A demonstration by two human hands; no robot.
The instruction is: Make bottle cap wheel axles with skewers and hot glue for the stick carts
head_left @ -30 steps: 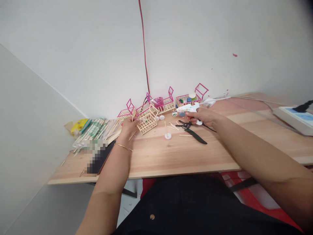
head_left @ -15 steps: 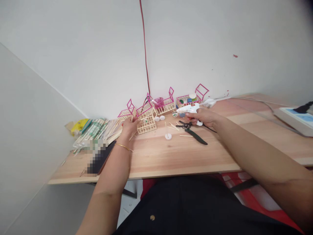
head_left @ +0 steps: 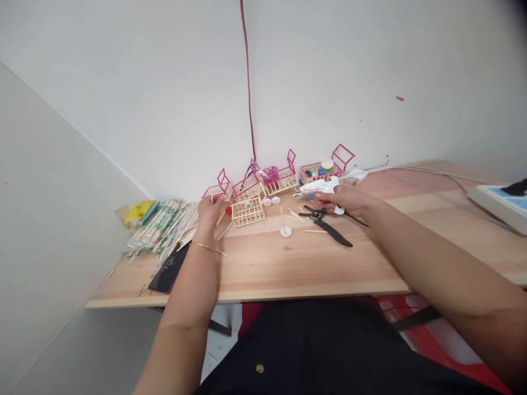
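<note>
While right fingers (head_left: 328, 205) clamp a pistol-shaped plastic glue gun (head_left: 323, 185), how left fingers (head_left: 217, 204) stand is unclear.

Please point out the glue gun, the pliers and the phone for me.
Glue gun (head_left: 319, 187): head view, on its white body.
Pliers (head_left: 330, 230): head view, on the dark handle.
Phone (head_left: 168, 272): head view, on its dark face.

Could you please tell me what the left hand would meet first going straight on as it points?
Probably the leftmost pink-rimmed basket, just beyond the left hand, though depth is unclear.
</note>
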